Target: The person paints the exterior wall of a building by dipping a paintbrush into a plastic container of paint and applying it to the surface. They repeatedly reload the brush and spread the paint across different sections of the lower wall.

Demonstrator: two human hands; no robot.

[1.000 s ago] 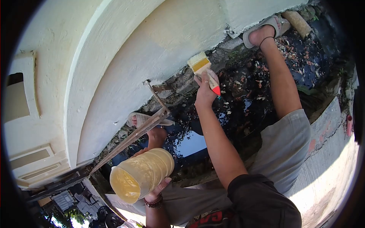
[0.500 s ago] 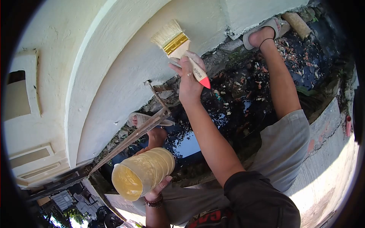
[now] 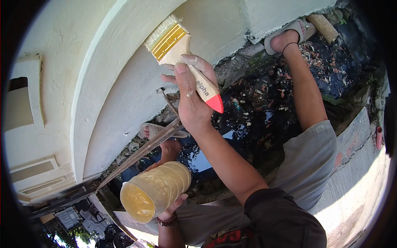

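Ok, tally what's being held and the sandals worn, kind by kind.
Brush: 1, in the right hand
Container: 1, in the left hand
Sandals: 2, both worn
Total: 4

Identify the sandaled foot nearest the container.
The foot crossed by the pole; the other foot, at upper right, is farther off and wears a dark ankle band.

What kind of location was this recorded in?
Outdoors, probably beside a house: a painted wall, a ditch of dark water littered with debris, and a sunlit concrete strip.
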